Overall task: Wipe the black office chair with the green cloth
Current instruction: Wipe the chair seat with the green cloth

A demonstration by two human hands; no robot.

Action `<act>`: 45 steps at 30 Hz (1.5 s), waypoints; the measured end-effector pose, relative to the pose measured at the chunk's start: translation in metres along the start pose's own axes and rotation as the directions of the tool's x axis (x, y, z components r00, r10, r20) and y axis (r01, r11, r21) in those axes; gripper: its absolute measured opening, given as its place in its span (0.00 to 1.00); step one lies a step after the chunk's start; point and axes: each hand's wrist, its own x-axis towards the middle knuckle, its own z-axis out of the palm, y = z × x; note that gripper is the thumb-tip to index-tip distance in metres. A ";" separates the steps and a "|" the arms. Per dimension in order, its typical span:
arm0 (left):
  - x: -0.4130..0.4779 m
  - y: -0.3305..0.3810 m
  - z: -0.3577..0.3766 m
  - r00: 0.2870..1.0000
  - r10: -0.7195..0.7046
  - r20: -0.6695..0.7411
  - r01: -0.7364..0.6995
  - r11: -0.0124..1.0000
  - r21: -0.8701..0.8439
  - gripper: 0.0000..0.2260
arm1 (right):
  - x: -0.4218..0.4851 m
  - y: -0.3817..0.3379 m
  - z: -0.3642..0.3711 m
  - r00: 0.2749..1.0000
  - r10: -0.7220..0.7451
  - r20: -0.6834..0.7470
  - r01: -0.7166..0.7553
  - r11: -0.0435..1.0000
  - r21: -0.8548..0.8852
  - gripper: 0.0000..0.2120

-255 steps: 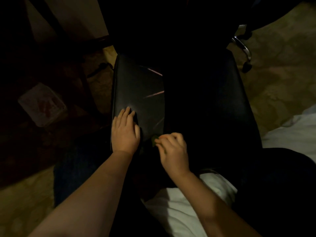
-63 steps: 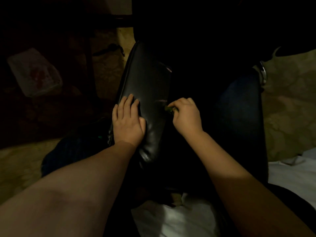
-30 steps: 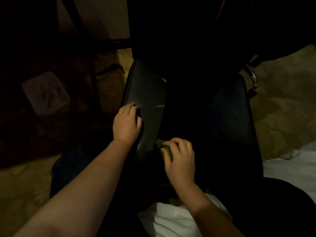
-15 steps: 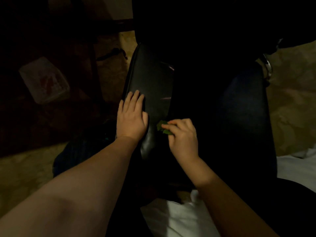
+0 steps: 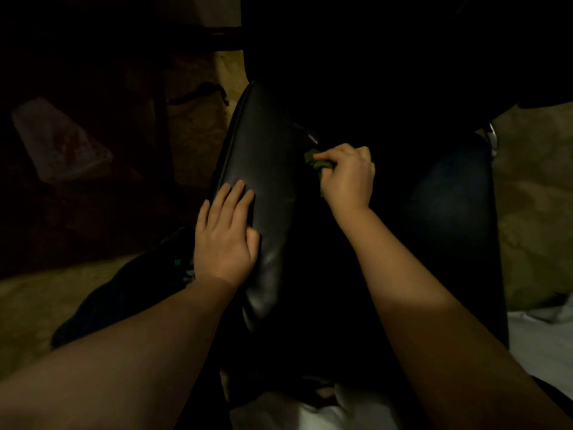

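Left hand (image 5: 224, 240) rests on chair (image 5: 263, 169), near its left edge. Right hand (image 5: 348, 176) further right and ahead, holds cloth (image 5: 314, 161) at pad's right edge. Packet (image 5: 59, 144) on floor, far left.

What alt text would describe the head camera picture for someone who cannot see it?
In dim light, a person's right hand pinches a green cloth against a black office chair, while the left hand rests flat on its padded side.

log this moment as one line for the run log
left hand: flat on chair | right hand: grips green cloth at the chair pad's right edge | light: dim
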 end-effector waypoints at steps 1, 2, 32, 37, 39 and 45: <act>0.000 0.000 0.000 1.000 -0.001 0.000 0.001 1.000 0.007 0.26 | 0.008 0.000 0.000 1.000 -0.003 -0.002 0.003 1.000 -0.009 0.15; 0.000 0.000 0.001 1.000 -0.002 0.001 0.002 1.000 0.014 0.26 | 0.015 -0.001 0.001 1.000 -0.007 -0.002 0.007 1.000 -0.014 0.15; 0.001 -0.001 0.007 1.000 -0.003 -0.021 0.005 0.997 0.074 0.26 | 0.078 -0.010 0.001 0.993 -0.082 0.082 0.083 0.996 -0.007 0.20; 0.001 -0.001 0.006 1.000 -0.008 -0.011 0.008 0.998 0.068 0.26 | 0.037 -0.007 -0.004 0.979 -0.168 0.119 0.173 0.984 -0.035 0.20; 0.001 0.000 0.005 1.000 -0.008 -0.012 0.009 0.998 0.063 0.26 | 0.021 -0.008 -0.007 0.976 -0.170 0.133 0.177 0.983 -0.040 0.20; 0.001 0.000 0.005 1.000 -0.010 -0.012 0.011 0.998 0.055 0.26 | -0.037 -0.003 -0.014 0.954 -0.220 0.202 0.219 0.975 0.027 0.21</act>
